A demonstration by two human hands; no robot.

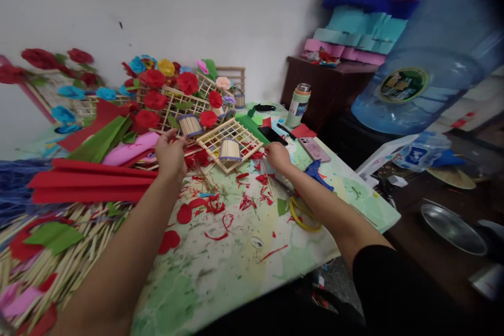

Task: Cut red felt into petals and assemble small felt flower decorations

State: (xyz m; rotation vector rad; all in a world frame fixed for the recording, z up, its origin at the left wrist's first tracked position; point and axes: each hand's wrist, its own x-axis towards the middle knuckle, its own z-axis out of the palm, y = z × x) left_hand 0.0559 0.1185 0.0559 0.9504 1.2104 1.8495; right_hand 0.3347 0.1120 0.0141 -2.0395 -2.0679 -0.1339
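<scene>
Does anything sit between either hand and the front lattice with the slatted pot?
Nothing visible blocks the right hand: it is by the right corner of the front lattice, small red scraps beside it; contact is unclear. Between the left hand and the lattice, red paper lies in the gap.

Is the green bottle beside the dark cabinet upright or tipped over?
Upright: the green bottle has its base on the table and its silver top uppermost.

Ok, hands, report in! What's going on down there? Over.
Left hand beside pink roll, grip unclear. Right hand by right corner of wooden lattice, grip unclear. Lattice bears slatted cup. Red scraps strewn in front.
</scene>
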